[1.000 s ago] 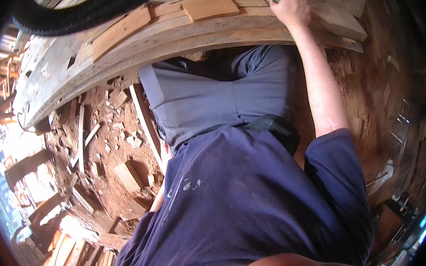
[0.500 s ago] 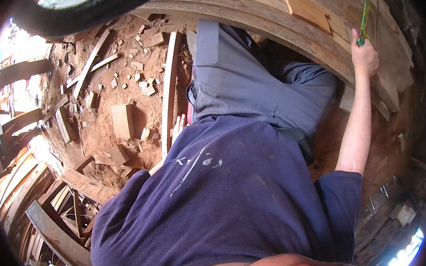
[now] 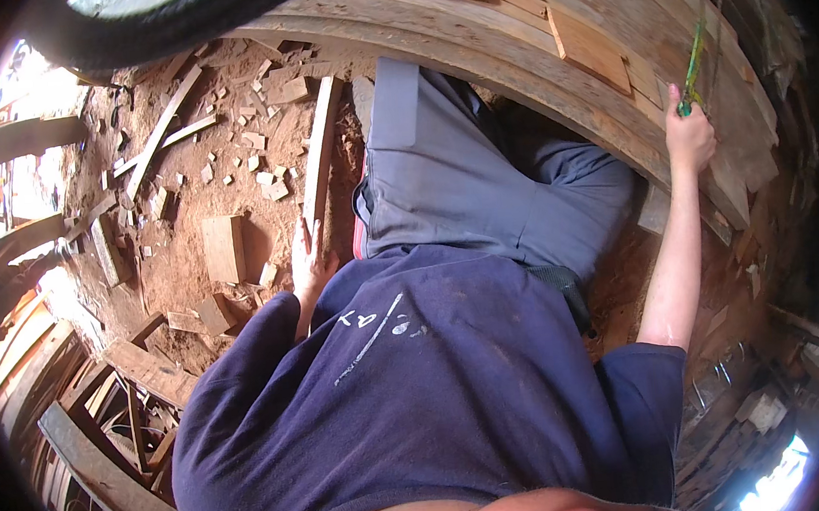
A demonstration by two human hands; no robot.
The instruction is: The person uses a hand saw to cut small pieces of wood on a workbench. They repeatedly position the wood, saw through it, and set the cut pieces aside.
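At nine o'clock, a flat rectangular block of pale wood (image 3: 224,248) lies on the reddish dirt floor (image 3: 183,271) among scattered offcuts; just right of it the left hand (image 3: 310,262) rests open, fingers spread, beside a long narrow wooden strip (image 3: 322,152); at two o'clock the right hand (image 3: 688,136) is closed around a slim green-handled tool (image 3: 694,69), held against the curved wooden planking (image 3: 594,48).

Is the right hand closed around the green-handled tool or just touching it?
Closed: the right hand has fingers wrapped around the green-handled tool against the curved planks.
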